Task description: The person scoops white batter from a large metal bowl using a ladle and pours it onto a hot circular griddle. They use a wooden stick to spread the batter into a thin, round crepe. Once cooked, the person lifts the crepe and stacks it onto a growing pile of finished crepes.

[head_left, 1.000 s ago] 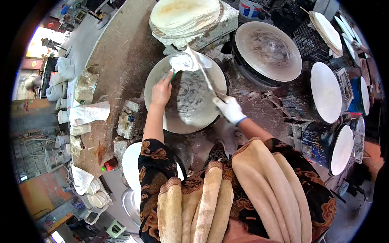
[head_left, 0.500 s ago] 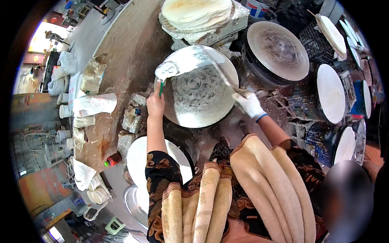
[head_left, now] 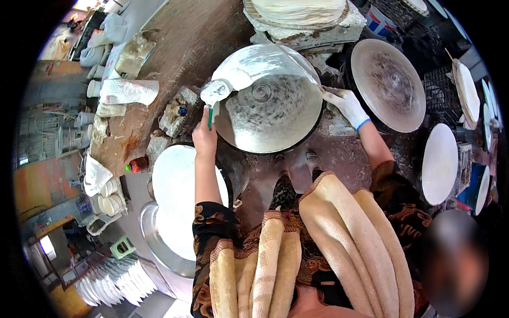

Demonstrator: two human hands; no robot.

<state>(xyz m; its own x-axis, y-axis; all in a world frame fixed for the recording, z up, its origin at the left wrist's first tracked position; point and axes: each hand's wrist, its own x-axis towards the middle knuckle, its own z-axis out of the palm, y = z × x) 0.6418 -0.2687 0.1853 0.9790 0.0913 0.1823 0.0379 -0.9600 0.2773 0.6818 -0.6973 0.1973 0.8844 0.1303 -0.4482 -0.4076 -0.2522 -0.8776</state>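
Note:
A round griddle [head_left: 261, 135] lies before me, its far part covered in wet white batter [head_left: 254, 61] and its near part bare, with dark smudges. My left hand [head_left: 204, 137] is closed around the green handle of a ladle [head_left: 216, 92], whose batter-coated bowl is at the griddle's left rim. My right hand [head_left: 347, 106], in a white glove, grips the end of a thin, long spreader [head_left: 303, 65] at the right rim. The spreader's blade reaches across the batter toward the far edge, and its far end is hard to make out.
Right of my griddle stands another round griddle [head_left: 389, 85]. A white-covered round plate [head_left: 183, 196] is at near left, over a metal basin [head_left: 151, 228]. Stacked thin white sheets [head_left: 299, 11] rest at the far side. A bottle [head_left: 139, 165] lies at left.
My right hand has moved outward and away along the griddle's right rim with the spreader. Batter now reaches farther right. The left hand stays by the left rim; the whole view has shifted.

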